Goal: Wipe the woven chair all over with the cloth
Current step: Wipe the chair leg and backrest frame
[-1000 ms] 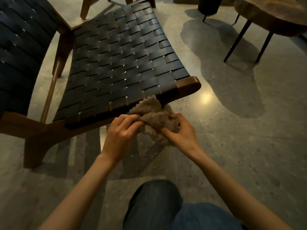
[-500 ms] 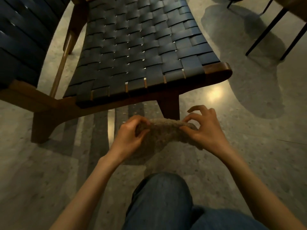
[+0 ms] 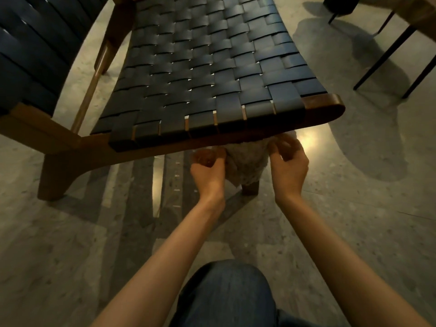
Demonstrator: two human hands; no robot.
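Left hand (image 3: 207, 167) and right hand (image 3: 288, 161) pinch the fuzzy beige cloth (image 3: 247, 162) by its top corners; soft and light, it should bunch easily.

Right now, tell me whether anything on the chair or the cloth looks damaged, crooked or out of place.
Nothing stands out. The woven chair's straps lie flat and even, none torn or loose, and its wooden frame looks whole. The cloth is bunched between the left hand and right hand, just below the seat's front edge.

Thin black legs (image 3: 382, 53) stand on the speckled floor (image 3: 354, 232) at far right, under what seems a wooden table (image 3: 422, 15).
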